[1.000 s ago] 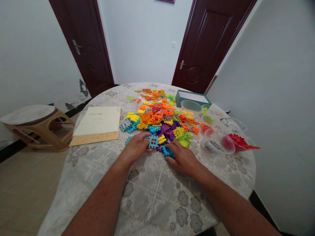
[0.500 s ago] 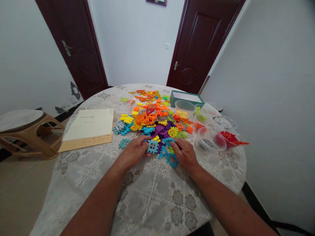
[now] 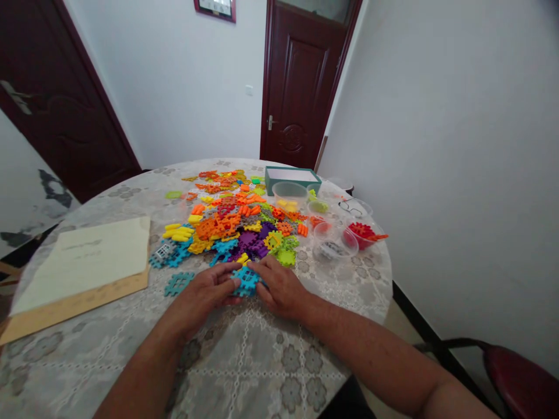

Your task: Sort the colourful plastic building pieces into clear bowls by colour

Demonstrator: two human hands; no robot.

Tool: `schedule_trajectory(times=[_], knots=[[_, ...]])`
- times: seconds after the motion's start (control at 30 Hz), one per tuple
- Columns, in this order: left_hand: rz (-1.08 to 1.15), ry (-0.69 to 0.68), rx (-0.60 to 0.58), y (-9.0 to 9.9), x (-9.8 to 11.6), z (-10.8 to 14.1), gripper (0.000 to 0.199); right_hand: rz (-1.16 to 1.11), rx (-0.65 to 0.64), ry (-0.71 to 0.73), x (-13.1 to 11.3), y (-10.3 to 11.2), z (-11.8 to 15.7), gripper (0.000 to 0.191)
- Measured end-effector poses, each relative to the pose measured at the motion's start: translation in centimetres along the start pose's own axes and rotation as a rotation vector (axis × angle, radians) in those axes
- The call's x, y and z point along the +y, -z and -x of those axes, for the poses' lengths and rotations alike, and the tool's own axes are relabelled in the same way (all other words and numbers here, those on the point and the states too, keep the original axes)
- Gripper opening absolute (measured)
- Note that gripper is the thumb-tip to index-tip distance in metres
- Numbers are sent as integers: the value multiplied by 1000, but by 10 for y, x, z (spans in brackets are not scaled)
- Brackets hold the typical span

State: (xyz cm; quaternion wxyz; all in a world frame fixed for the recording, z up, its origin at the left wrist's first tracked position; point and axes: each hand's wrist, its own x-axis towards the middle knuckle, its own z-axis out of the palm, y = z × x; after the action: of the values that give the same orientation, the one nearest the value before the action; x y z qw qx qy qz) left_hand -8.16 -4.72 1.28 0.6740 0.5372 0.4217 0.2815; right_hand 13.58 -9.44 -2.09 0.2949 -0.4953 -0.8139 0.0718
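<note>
Close together at the near side of the pile, my left hand [image 3: 205, 297] and my right hand [image 3: 279, 288] both grip blue interlocking building pieces [image 3: 246, 281]. The pieces look stacked or pressed together; whether they are joined I cannot tell. Left fingers pinch the left edge, and right fingers curl around the right edge. A lone teal notched piece [image 3: 178, 283] lies flat left of my left hand. Just beyond my fingers sit small yellow pieces [image 3: 243, 258] and purple notched pieces [image 3: 248, 238].
A mixed pile of orange pieces [image 3: 213, 227] and other colours spreads behind. Right of it stand a green box [image 3: 293, 174], a clear tub with yellow pieces [image 3: 289, 192], a tub with grey parts [image 3: 335, 247] and a bowl with red pieces [image 3: 364, 231]. Papers [image 3: 82, 256] lie left.
The view has swung right. My hands have come together, and the blue pieces my right hand held are now against the piece in my left.
</note>
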Motion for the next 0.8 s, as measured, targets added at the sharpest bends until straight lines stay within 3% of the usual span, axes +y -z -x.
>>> schedule_trajectory(times=[0.13, 0.37, 0.47, 0.6, 0.8], knots=[[-17, 2, -31, 0, 0, 0, 63, 7, -60, 27, -6, 4, 0, 52], [-11, -6, 43, 0, 4, -1, 59, 79, -123, -17, -18, 12, 0, 59], [11, -20, 123, 4, 3, -4, 58, 179, -150, -55, -16, 21, 0, 45], [42, -58, 237, 8, 1, -8, 58, 318, -306, -66, -13, 34, 5, 32], [69, -85, 242, 4, 2, -7, 54, 368, -388, -58, -12, 37, 9, 18]])
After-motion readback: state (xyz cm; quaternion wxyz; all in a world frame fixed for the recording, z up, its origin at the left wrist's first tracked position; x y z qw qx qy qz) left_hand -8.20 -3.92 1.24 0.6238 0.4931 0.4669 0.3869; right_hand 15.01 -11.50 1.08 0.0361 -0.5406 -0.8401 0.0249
